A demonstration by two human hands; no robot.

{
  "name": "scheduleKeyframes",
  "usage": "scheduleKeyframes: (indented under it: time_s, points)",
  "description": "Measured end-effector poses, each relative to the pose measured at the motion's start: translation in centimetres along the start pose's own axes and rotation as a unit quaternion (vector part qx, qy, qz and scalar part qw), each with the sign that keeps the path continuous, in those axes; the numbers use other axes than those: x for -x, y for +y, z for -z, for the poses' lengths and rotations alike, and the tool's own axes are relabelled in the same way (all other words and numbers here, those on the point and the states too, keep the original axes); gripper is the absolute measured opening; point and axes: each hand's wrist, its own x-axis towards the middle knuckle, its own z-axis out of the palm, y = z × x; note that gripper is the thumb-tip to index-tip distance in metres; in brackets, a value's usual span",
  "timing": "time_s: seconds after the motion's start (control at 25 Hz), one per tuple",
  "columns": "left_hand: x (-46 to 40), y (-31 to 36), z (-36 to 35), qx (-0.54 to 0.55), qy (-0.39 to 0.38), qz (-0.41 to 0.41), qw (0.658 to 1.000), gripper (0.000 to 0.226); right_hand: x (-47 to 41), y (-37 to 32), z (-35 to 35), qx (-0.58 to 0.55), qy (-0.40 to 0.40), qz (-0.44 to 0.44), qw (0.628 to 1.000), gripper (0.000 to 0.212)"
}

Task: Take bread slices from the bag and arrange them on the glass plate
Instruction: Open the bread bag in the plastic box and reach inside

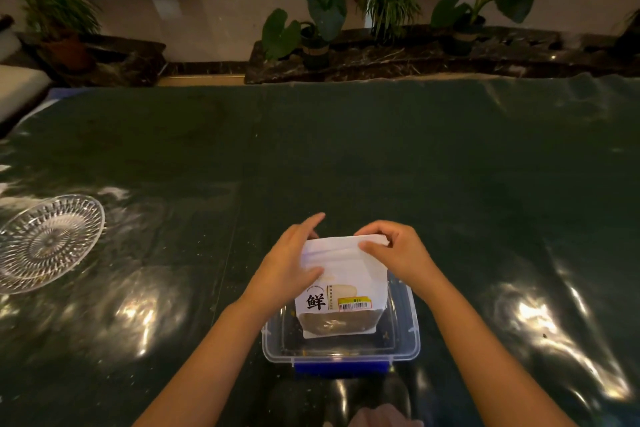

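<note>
A white paper bread bag [343, 291] with a black character, a yellow barcode label and a clear window at its bottom stands upright in a clear plastic container [405, 347]. My left hand [294, 260] grips the bag's folded top at its left side. On the right end of that fold, my right hand [394, 250] pinches the paper. The bag's top is folded shut and no bread slices show outside it. An empty cut-glass plate [45, 239] lies far to the left on the table.
The dark glossy table [381, 156] stretches wide around the container. A blue clip [341, 367] is on the container's near edge. Potted plants [318, 10] line a ledge beyond the table's far edge.
</note>
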Motion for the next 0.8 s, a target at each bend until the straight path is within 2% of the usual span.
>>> scheduleKeyframes:
  time_s: [0.04,0.12,0.2,0.32,0.4,0.56,0.6,0.64,0.68,0.76,0.8]
  points:
    - [0.1,0.1,0.0,-0.056,-0.001,-0.043,0.998,0.068,0.0,0.0,0.1,-0.008,0.005,-0.009,1.000,0.019]
    - [0.1,0.1,0.3,-0.118,0.016,-0.123,0.985,0.044,0.0,0.2,0.3,-0.028,0.013,-0.036,0.999,0.014]
    - [0.0,0.0,0.7,-0.076,0.038,-0.146,0.986,0.023,0.2,0.4,0.2,-0.038,0.015,-0.053,0.998,0.012]
    - [0.2,0.4,1.3,0.050,0.056,-0.105,0.992,0.013,0.7,-0.1,0.3,-0.052,0.006,-0.033,0.998,0.013]
    - [-0.2,0.4,1.5,0.109,0.072,-0.060,0.990,0.019,0.6,-0.6,0.5,-0.029,-0.017,-0.006,0.999,0.015]
    - [-0.4,1.1,1.2,0.148,0.080,0.035,0.985,0.014,-0.1,-2.0,0.8,0.106,-0.004,0.026,0.994,0.014]
    - [0.0,1.3,1.2,0.142,0.096,0.041,0.984,0.031,-0.3,-2.4,0.8,0.125,-0.012,0.029,0.992,0.017]
    - [0.7,1.5,1.2,0.094,0.136,0.011,0.986,0.054,-0.4,-2.7,0.9,0.134,-0.025,0.029,0.990,0.017]
    - [1.2,1.4,1.2,0.005,0.167,-0.063,0.984,0.070,-0.5,-2.9,1.0,0.141,-0.034,0.031,0.989,0.016]
    - [2.1,1.5,0.6,-0.209,0.173,-0.235,0.933,0.072,-0.8,-3.2,1.4,0.157,-0.043,0.036,0.986,0.011]
    - [2.4,1.7,0.2,-0.269,0.158,-0.273,0.910,0.064,-0.8,-3.4,1.6,0.163,-0.048,0.038,0.985,0.009]
